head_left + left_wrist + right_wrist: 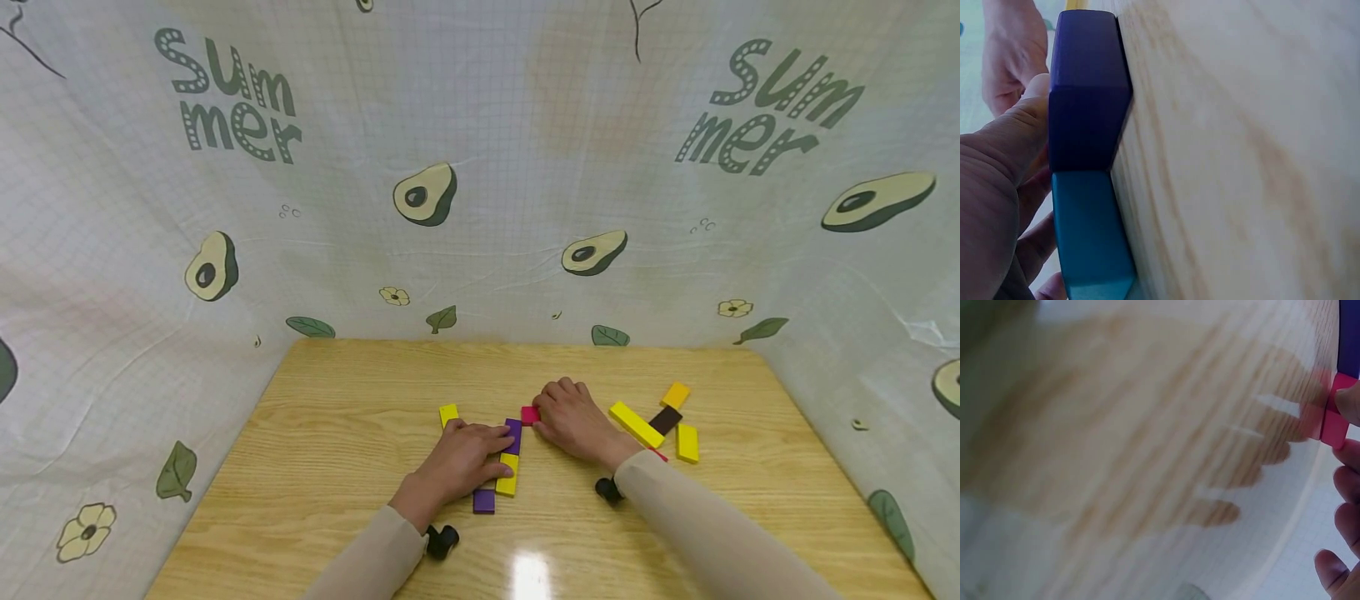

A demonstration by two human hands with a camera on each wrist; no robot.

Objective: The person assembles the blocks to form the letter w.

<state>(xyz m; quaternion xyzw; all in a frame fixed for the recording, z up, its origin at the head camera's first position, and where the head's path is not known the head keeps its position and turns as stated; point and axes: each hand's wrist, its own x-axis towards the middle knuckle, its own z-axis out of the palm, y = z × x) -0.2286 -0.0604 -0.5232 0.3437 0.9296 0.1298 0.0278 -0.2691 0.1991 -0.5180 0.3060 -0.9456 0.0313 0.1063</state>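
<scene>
- The pink block [530,415] lies flat on the bench [360,375], at the far end of the upper purple block [513,437]; in the right wrist view the pink and a dark purple block appear to meet.
- The right hand [573,418] pinches the pink block between thumb and forefinger, its other fingers loosely bent.
- The upper purple block runs end to end with a yellow block [507,477] on its near side.
- The left hand [465,460] lies over this group with fingers loosely extended and spread from the thumb: fingertips rest on the upper purple block, the thumb on the yellow one. It does not close round either block.
- In the left wrist view, a teal block [1092,231] touches the end of a purple block; the hand hides the teal one from the head view.
- A lower purple block [483,502] shows just beside the left hand, on its near side.
- Beyond the left hand, a partly covered yellow piece [448,413] pokes out.
- Past the right wrist lie a long yellow block [636,424], a dark brown block [665,420], an orange block [675,395], a short yellow block [687,443] and a mostly hidden pink piece [658,454].
- An avocado-print cloth [495,108] hangs behind the bench.
</scene>
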